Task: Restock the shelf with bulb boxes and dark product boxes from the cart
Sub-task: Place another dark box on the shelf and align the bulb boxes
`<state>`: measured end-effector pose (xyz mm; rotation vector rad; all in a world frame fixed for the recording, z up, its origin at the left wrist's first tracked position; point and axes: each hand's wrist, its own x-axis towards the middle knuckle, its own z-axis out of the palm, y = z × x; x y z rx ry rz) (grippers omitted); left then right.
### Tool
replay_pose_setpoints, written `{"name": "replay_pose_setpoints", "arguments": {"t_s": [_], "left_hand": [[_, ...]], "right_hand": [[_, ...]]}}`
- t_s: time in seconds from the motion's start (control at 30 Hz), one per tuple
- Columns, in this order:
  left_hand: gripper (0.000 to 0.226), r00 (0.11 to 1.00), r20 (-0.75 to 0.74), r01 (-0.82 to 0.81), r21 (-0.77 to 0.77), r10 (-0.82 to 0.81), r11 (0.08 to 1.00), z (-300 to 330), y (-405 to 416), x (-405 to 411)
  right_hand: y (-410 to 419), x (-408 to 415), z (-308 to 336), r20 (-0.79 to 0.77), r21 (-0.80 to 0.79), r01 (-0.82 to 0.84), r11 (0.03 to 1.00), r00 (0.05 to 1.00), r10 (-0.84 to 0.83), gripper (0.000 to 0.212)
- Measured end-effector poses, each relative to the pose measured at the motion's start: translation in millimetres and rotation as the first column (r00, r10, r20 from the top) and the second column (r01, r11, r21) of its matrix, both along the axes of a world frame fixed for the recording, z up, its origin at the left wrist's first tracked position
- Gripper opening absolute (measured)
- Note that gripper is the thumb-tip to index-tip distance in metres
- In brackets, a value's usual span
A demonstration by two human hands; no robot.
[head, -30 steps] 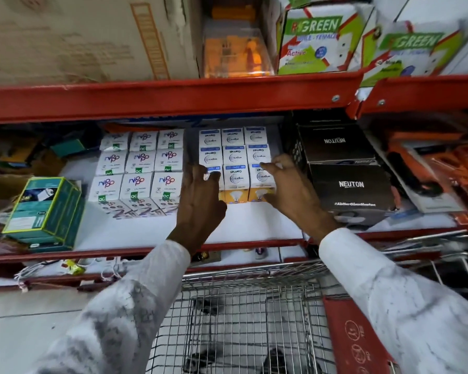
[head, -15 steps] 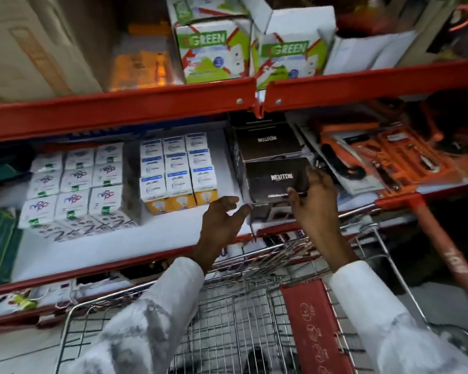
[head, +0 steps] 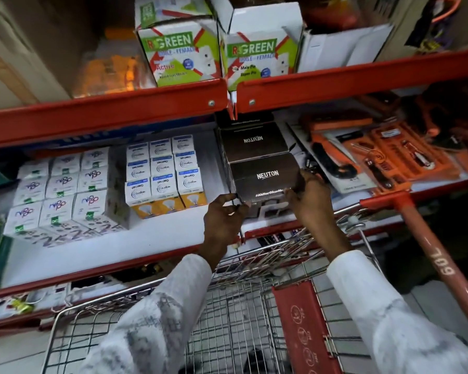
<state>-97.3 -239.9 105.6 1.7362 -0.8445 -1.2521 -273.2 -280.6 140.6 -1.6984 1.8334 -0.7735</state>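
**Shelf bay, mid tier: dark box under both hands**

Head view. Left hand [head: 223, 218]: fingers closed on the near left corner of the front NEUTON box [head: 265, 178]; right hand [head: 310, 198]: clamped on the same box's near right edge; the two hands apart, one at each side of the box. Front NEUTON box: dark, upright, at the near edge of the white shelf board [head: 146, 238], stacked on another dark box that is mostly hidden; rear NEUTON box [head: 253, 141]: just behind it, touching, logo reversed. Wipro bulb boxes [head: 164, 175]: three-by-three block, left of the dark boxes, slightly apart. White bulb boxes [head: 62, 190]: three-by-three block, further left. Orange tool kits [head: 384, 155]: right of the dark boxes, lying tilted. R-GREEN cartons [head: 216, 54]: two, on the tier above. Wire cart [head: 227, 306]: nearest, below the shelf edge; red child-seat flap [head: 304, 327] at right.
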Motion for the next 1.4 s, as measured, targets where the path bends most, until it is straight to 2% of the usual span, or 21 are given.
{"name": "replay_pose_setpoints", "arguments": {"t_s": [0.17,0.23,0.3,0.37,0.43,0.5,0.57,0.67,0.77,0.83,0.87,1.0,1.07,1.3,1.4], "left_hand": [[0.041,0.999,0.025,0.032,-0.01,-0.032,0.999,5,5,-2],[0.045,0.995,0.024,-0.094,-0.015,0.094,0.995,6,21,47],[0.048,0.994,0.01,-0.109,-0.007,0.109,0.994,6,22,52],[0.046,0.99,0.018,-0.14,-0.019,0.14,0.99,1,29,55],[0.04,0.974,-0.023,-0.225,-0.046,0.224,0.973,-2,36,63],[0.036,0.923,-0.124,-0.372,-0.048,0.364,0.927,-8,46,81],[0.037,0.83,-0.224,-0.518,0.028,0.51,0.855,-10,51,106],[0.037,0.725,-0.349,-0.565,0.191,0.593,0.803,-10,53,150],[0.043,0.763,-0.413,-0.447,0.218,0.497,0.868,-13,51,174],[0.045,0.789,-0.442,-0.368,0.215,0.426,0.904,-16,47,182],[0.047,0.785,-0.459,-0.347,0.227,0.415,0.91,-17,43,184],[0.065,0.761,-0.459,-0.335,0.326,0.458,0.884,-22,23,188],[0.072,0.77,-0.436,-0.332,0.35,0.466,0.876,-25,16,189],[0.073,0.818,-0.375,-0.306,0.359,0.436,0.882,-29,6,194],[0.073,0.825,-0.366,-0.299,0.365,0.431,0.882,-30,6,196]], "right_hand": [[0,-2,-3,0.002,0.009,0.011,1.0,1.0,-0.011,0.034],[1,50,-3,0.043,0.043,-0.141,0.989,0.989,0.14,0.036],[3,51,-3,0.032,0.039,-0.125,0.991,0.992,0.123,0.042],[12,45,0,0.005,-0.071,-0.043,0.997,0.999,0.043,0.051],[23,39,8,0.014,-0.269,-0.012,0.963,1.0,0.016,0.049],[35,47,16,0.036,-0.426,-0.047,0.904,0.997,0.069,0.041],[45,70,13,0.108,-0.442,-0.09,0.892,0.982,0.152,0.037],[51,127,-5,0.209,-0.251,-0.163,0.954,0.953,0.218,0.039],[32,164,-37,0.433,0.15,-0.121,0.981,0.9,0.044,0.04],[15,178,-56,0.402,0.323,-0.102,0.941,0.915,-0.039,0.033],[7,182,-64,0.372,0.366,-0.094,0.926,0.927,-0.053,0.04],[-10,192,-72,0.4,0.413,-0.048,0.91,0.907,-0.134,0.067],[-17,193,-71,0.41,0.427,-0.043,0.903,0.9,-0.151,0.068],[-26,200,-73,0.537,0.43,-0.149,0.89,0.835,-0.119,0.024],[-25,201,-72,0.548,0.435,-0.154,0.887,0.827,-0.125,0.018]]}}
